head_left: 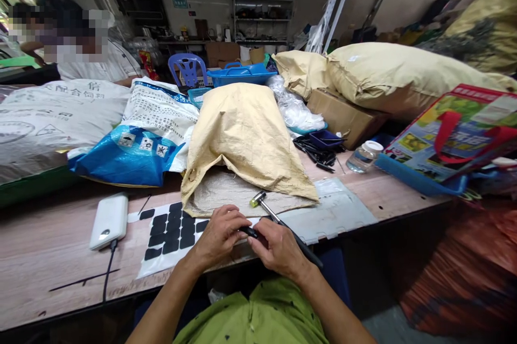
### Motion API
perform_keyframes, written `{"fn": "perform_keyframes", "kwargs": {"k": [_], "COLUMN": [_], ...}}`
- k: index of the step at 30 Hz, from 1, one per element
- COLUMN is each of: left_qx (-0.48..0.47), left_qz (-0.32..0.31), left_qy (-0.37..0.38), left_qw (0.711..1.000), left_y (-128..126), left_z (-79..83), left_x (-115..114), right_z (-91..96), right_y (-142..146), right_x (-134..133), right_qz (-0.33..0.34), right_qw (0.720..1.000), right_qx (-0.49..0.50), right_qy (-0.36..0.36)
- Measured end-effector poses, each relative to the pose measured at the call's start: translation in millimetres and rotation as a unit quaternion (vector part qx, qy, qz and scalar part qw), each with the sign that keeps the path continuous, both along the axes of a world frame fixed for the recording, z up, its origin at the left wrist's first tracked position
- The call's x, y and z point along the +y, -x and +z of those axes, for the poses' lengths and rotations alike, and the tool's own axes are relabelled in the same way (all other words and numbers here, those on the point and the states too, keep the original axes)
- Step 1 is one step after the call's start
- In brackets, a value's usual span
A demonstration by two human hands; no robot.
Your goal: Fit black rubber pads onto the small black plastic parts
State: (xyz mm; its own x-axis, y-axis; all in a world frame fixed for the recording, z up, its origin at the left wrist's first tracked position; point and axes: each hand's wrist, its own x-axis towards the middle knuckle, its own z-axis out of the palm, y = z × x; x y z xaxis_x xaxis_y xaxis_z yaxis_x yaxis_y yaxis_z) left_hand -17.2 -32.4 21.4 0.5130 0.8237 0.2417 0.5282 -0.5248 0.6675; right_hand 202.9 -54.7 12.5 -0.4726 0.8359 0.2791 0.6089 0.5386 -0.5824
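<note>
A small black, rod-like piece (248, 231) is pinched between my two hands at the table's front edge; its exact kind is too small to make out. My left hand (220, 231) closes on its left end, and my right hand (278, 244) on its right end. Just beyond the fingers lies a hammer (271, 210) with a yellow-tipped head, its dark handle passing beside my right hand. A sheet of black stickers (173, 231) lies left of my left hand. The open mouth of a tan woven sack (246, 134) faces me behind the hammer.
A white power bank (109, 220) with a cable lies at left. Blue-white and white sacks (60, 112) fill the left side. At right are a clear jar (364, 157), black parts (317, 153), a cardboard box (343, 118) and a blue tray (424, 177). Another person sits at far left.
</note>
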Motion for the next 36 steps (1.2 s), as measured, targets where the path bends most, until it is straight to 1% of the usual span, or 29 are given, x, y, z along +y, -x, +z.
{"fn": "perform_keyframes", "kwargs": {"k": [2, 3, 5, 7, 11, 16, 20, 23, 25, 26, 28, 30, 32, 33, 34, 36], "left_qx": [-0.019, -0.034, -0.061, -0.084, -0.115, -0.075, -0.052, -0.052, -0.081, -0.106, -0.163, -0.207, -0.220, -0.223, -0.224, -0.231], "left_qz": [-0.040, -0.049, -0.045, -0.024, -0.009, 0.000, -0.004, -0.005, 0.003, 0.016, 0.068, 0.161, 0.240, 0.266, 0.283, 0.295], "left_qy": [0.051, 0.074, 0.102, 0.115, 0.127, 0.104, 0.081, 0.100, 0.126, 0.140, 0.166, 0.175, 0.148, 0.134, 0.117, 0.093], "left_qw": [0.998, 0.996, 0.992, 0.989, 0.985, 0.992, 0.995, 0.994, 0.989, 0.984, 0.970, 0.949, 0.934, 0.928, 0.925, 0.922], "left_y": [-1, -3, -7, -11, -14, -13, -14, -14, -17, -20, -31, -46, -59, -63, -66, -69], "left_z": [3.7, 4.6, 4.5, 2.7, 0.2, 2.1, 4.7, 10.6, 15.0, 16.5, 16.6, 13.2, 8.7, 7.0, 6.0, 6.2], "left_x": [-1, -3, -6, -10, -16, -21, -25, -29, -32, -33, -36, -38, -41, -43, -45, -47], "right_z": [0.6, 0.5, -0.2, -1.0, -2.2, 0.8, 7.8, 9.0, 6.9, 5.4, 2.4, 0.2, -0.9, -1.0, -0.9, 0.0], "right_y": [-4, -6, -8, -9, -9, -12, -15, -15, -12, -10, -2, 6, 13, 16, 17, 18], "right_x": [-2, -3, -5, -8, -11, -13, -15, -17, -20, -21, -25, -28, -30, -30, -29, -28], "right_qz": [0.019, 0.022, 0.019, 0.017, 0.040, 0.072, 0.075, 0.077, 0.080, 0.080, 0.076, 0.078, 0.085, 0.091, 0.097, 0.105], "right_qw": [1.000, 1.000, 1.000, 0.999, 0.998, 0.997, 0.997, 0.997, 0.997, 0.996, 0.996, 0.995, 0.994, 0.993, 0.992, 0.990], "right_qx": [0.004, 0.009, 0.021, 0.036, 0.053, 0.024, -0.011, -0.016, -0.021, -0.028, -0.047, -0.060, -0.067, -0.070, -0.070, -0.069], "right_qy": [0.001, 0.001, 0.000, -0.003, 0.009, 0.018, 0.019, 0.009, -0.006, -0.011, -0.016, -0.021, -0.030, -0.036, -0.043, -0.055]}}
